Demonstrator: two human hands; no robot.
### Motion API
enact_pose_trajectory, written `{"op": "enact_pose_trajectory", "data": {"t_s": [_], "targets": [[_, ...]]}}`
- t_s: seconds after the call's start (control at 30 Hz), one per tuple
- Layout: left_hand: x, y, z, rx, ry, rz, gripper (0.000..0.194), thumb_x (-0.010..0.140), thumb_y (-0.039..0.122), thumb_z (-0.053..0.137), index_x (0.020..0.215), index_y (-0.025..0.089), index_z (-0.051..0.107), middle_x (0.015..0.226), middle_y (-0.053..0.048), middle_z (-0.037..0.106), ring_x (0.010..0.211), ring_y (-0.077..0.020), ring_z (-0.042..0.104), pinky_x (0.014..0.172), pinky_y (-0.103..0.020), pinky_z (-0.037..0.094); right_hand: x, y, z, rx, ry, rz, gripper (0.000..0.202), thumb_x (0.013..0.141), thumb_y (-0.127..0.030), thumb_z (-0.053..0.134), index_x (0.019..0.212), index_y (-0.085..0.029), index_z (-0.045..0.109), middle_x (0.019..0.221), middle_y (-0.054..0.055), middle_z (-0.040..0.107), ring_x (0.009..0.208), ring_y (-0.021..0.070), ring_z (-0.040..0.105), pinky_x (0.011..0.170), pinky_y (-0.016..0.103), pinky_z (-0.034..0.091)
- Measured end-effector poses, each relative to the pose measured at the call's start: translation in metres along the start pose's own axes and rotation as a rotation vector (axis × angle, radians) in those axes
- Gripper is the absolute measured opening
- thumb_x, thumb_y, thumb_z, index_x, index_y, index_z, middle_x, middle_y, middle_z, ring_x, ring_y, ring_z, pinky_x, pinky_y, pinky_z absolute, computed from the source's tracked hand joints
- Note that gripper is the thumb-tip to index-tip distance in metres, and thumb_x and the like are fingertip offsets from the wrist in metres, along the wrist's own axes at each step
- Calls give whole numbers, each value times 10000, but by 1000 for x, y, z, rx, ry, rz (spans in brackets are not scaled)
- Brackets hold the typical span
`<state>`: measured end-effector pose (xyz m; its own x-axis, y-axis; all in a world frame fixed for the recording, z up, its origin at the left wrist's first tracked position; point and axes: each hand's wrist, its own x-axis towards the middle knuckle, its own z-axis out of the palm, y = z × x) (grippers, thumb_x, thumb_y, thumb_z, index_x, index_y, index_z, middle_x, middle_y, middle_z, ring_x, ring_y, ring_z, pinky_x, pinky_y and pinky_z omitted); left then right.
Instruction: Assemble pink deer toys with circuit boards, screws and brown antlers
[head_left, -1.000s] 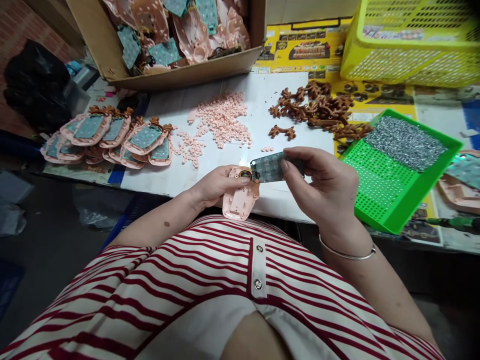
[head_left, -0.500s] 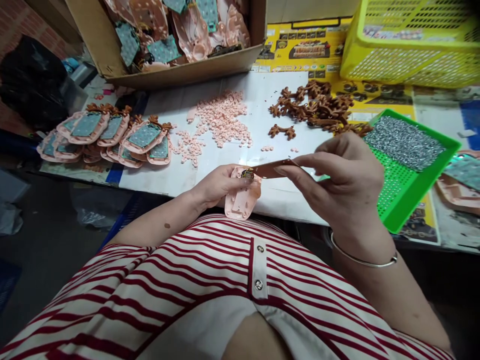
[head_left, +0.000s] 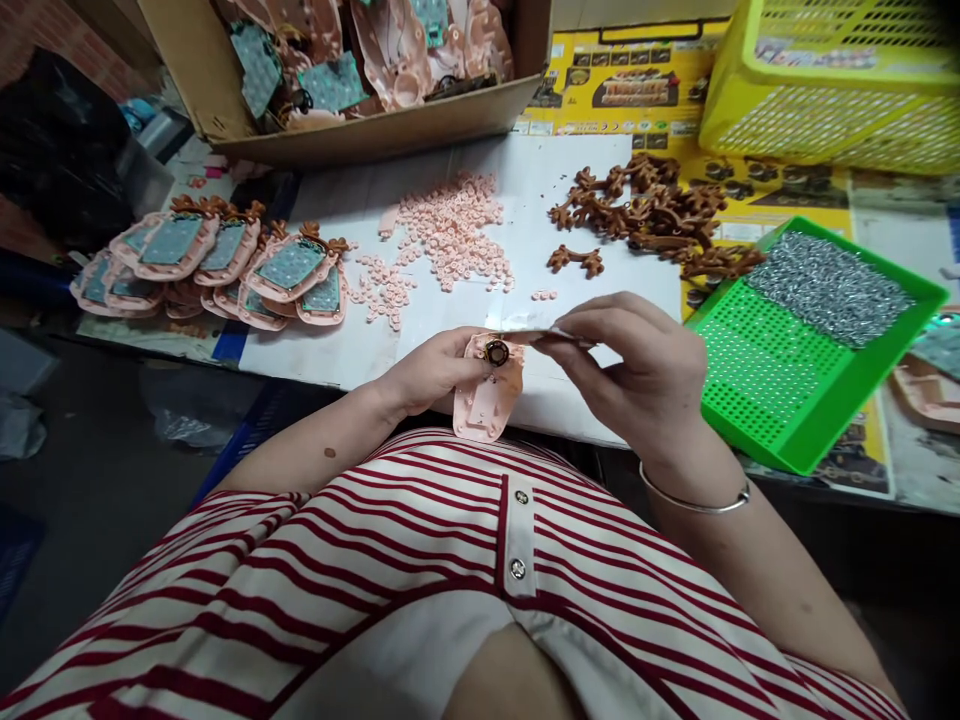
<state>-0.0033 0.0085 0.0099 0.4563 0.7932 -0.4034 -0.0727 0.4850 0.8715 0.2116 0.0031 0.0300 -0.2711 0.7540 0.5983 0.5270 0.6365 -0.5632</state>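
My left hand [head_left: 442, 372] is closed round the upper left edge of a pink plastic shell [head_left: 484, 405], its hollow inside facing up. A small round speaker [head_left: 496, 352] with a dark rim sits near the shell's top, by my left thumb. Between thumb and fingers, my right hand [head_left: 630, 360] pinches a thin circuit board [head_left: 536, 336], seen almost edge-on. The board's left end is over the top of the shell; whether it touches is hidden.
Pink half-shells with boards [head_left: 180, 245] are stacked at left. Loose pink buttons [head_left: 454, 235] and brown antler-shaped parts [head_left: 652, 205] lie on the table. A green tray [head_left: 780, 400] holds screws. Behind stand a cardboard box [head_left: 375, 130] and a yellow basket [head_left: 810, 120].
My right hand has moved left and slightly down, bringing the board flatter over the shell. The speaker now shows face-on in the shell. The view has shifted slightly.
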Motion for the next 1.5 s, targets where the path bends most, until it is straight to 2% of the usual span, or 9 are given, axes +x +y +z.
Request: {"op": "enact_pose_trajectory", "data": {"t_s": [0.03, 0.13, 0.23, 0.4, 0.67, 0.9, 1.1, 1.33, 1.5], "targets": [[0, 0, -1, -7, 2, 3, 336, 693, 323, 855, 948, 134, 744, 897, -56, 729, 803, -171, 654, 765, -276, 494, -5, 1, 0, 10, -12, -21, 29, 912, -248, 703, 900, -267, 685, 849, 30, 738, 727, 175, 690, 584, 309, 539], [0, 0, -3, -50, -4, -6, 350, 664, 254, 845, 981, 137, 755, 943, -62, 742, 864, -190, 665, 821, -293, 499, -17, 2, -1, 35, -29, -68, 161, 906, -145, 672, 991, -282, 672, 915, 26, 768, 799, 179, 732, 619, 303, 577], [2, 0, -4, -112, -1, -31, 334, 685, 292, 808, 965, 117, 761, 925, -81, 745, 859, -206, 669, 814, -308, 502, -22, 3, -3, 53, -32, -82, 223, 904, -99, 649, 1022, -286, 667, 957, 29, 777, 847, 176, 746, 655, 298, 595], [3, -2, -1, -124, 95, -40, 340, 723, 307, 755, 995, 101, 755, 948, -90, 747, 868, -207, 669, 794, -303, 502, -21, 4, -3, 49, -27, -66, 219, 900, -100, 646, 1008, -288, 674, 963, 30, 784, 852, 185, 752, 687, 316, 617], [-2, -5, -1, 0, 90, 15, 420, 666, 116, 777, 1081, 151, 725, 1015, -38, 743, 957, -182, 659, 856, -272, 490, -21, 4, 0, 2, -14, -118, 201, 903, -112, 660, 1022, -273, 653, 938, 40, 771, 819, 174, 736, 657, 295, 586], [2, -7, -5, -144, -12, -36, 362, 657, 171, 787, 1013, 121, 751, 938, -57, 760, 858, -181, 678, 825, -297, 505, -27, 4, 3, -52, -33, -195, 166, 917, -100, 642, 1036, -215, 634, 961, 83, 778, 843, 181, 736, 711, 293, 599], [4, -7, -8, -198, 16, -90, 357, 660, 267, 784, 977, 105, 756, 887, -77, 768, 828, -201, 689, 764, -297, 511, -28, 6, 5, -28, -41, -182, 164, 912, -87, 638, 1034, -197, 645, 970, 93, 768, 865, 175, 728, 734, 281, 588], [2, -7, -3, -89, 23, -34, 238, 748, 255, 741, 940, 115, 751, 857, -54, 749, 797, -161, 666, 766, -269, 498, -33, 1, 9, -89, -29, -232, 153, 930, -100, 594, 1046, -185, 646, 952, 96, 760, 837, 175, 699, 713, 286, 569], [0, -7, -2, 25, -15, 50, 292, 801, 275, 757, 1058, 136, 748, 999, -57, 761, 922, -163, 683, 864, -268, 512, -42, -9, 16, -256, -33, -424, 109, 936, -121, 602, 1023, -149, 660, 928, 116, 760, 802, 191, 642, 713, 324, 545]]}}
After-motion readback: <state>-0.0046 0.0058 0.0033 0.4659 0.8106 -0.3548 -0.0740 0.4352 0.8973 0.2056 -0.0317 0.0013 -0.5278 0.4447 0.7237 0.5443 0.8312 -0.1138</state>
